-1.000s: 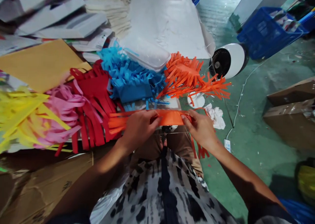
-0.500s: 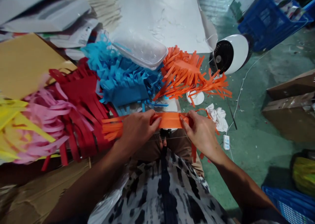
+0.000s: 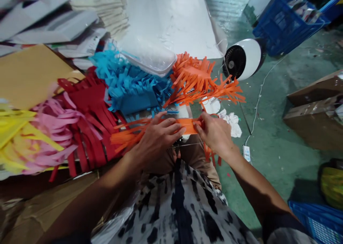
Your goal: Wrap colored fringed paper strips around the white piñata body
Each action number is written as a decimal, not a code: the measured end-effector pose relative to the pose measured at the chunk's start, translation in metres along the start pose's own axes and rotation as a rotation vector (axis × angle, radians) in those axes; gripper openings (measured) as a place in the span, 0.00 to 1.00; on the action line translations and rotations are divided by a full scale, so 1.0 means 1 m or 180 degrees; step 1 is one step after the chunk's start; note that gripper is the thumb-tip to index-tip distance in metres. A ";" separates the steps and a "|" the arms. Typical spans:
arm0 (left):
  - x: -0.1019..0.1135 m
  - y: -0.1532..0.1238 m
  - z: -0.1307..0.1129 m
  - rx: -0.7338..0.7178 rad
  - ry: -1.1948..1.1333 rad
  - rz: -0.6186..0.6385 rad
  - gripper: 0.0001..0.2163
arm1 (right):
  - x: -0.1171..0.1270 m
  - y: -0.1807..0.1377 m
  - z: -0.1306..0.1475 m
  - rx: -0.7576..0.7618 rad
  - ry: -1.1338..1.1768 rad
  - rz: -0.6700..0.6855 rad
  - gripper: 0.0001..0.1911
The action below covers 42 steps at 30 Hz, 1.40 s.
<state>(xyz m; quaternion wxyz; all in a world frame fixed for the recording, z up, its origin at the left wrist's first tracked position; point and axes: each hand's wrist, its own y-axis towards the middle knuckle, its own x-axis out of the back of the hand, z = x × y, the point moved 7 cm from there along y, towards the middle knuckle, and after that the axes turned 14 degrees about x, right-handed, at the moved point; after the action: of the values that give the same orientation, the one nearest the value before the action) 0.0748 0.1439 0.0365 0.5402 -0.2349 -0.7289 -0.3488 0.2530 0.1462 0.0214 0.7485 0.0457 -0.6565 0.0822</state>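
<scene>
A person in a black-and-white patterned shirt (image 3: pixel 166 208) works an orange strip (image 3: pixel 188 125) on the near side of a blue fringed heap (image 3: pixel 136 85). The right hand (image 3: pixel 216 131) pinches the strip's right end between thumb and fingers. The left hand (image 3: pixel 159 135) lies over its other side, fingers extended and touching the material — whether they grip it cannot be told. Loose orange tails fan out past the left hand, toward the heap's near left.

Right of the blue heap spreads an orange fringed heap (image 3: pixel 194 74); left of it lie red fringed material (image 3: pixel 91 99), then pink strips (image 3: pixel 55 126) and, farthest left, yellow strips (image 3: pixel 16 129). A clear plastic tray (image 3: pixel 152 61) rests at the blue heap's far edge, with a white sheet (image 3: pixel 174 26) beyond. A tan sheet (image 3: pixel 29 74) lies to its left, past the red.

Well to the right of the blue heap stand a black-and-white fan (image 3: pixel 249 60) and a blue crate (image 3: pixel 285 26) — crumpled white tissue (image 3: pixel 234 125) sits nearer, just beside the right hand.
</scene>
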 end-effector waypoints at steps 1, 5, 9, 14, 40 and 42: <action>-0.001 0.000 0.000 -0.0021 -0.0006 0.0123 0.14 | 0.005 -0.002 -0.008 -0.0067 -0.0052 -0.0085 0.11; 0.002 0.000 -0.003 0.0010 0.0150 0.0405 0.19 | 0.043 -0.023 -0.038 -0.0178 -0.0213 -0.0913 0.11; 0.001 -0.001 -0.008 -0.0045 0.0328 0.0453 0.19 | 0.061 -0.050 -0.010 0.0890 -0.0113 -0.1563 0.22; -0.004 -0.006 -0.011 -0.0006 0.0412 0.0446 0.20 | 0.012 -0.059 0.039 0.2021 -0.0061 -0.0889 0.23; -0.011 0.004 -0.014 0.0377 0.0015 0.0180 0.07 | 0.011 -0.027 0.029 0.1944 -0.0581 -0.0504 0.16; -0.010 0.004 -0.011 0.0429 -0.0039 0.0068 0.06 | 0.009 -0.026 0.030 0.2035 -0.0611 -0.0530 0.15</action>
<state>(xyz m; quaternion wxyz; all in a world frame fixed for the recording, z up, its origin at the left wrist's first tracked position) 0.0875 0.1386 0.0304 0.5540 -0.2079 -0.7515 -0.2917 0.2297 0.1161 0.0350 0.6352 0.3389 -0.6590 0.2176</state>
